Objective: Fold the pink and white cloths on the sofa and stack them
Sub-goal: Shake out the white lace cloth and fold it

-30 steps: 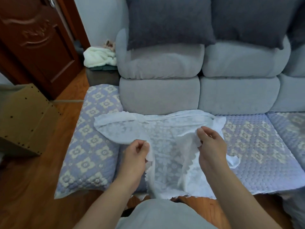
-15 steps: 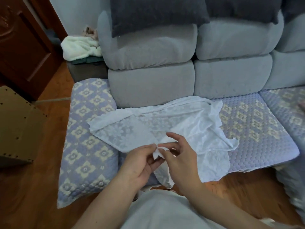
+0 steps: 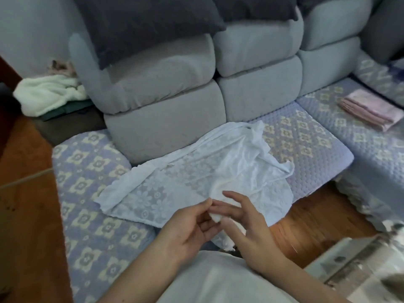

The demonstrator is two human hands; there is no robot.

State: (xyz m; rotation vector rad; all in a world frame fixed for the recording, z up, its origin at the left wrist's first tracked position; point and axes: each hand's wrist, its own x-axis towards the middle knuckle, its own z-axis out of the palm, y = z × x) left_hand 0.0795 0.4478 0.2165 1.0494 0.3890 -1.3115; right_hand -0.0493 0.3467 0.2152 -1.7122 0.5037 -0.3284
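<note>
One white lace cloth (image 3: 196,182) sprawls across the sofa seat's (image 3: 310,136) front edge; one folded pink cloth (image 3: 371,109) lies rightward. Left hand (image 3: 188,228) and right hand (image 3: 251,228), together, pinch its corner.

No readable text, no labels, no brand marks, no numbers, no signs anywhere in this view
</note>
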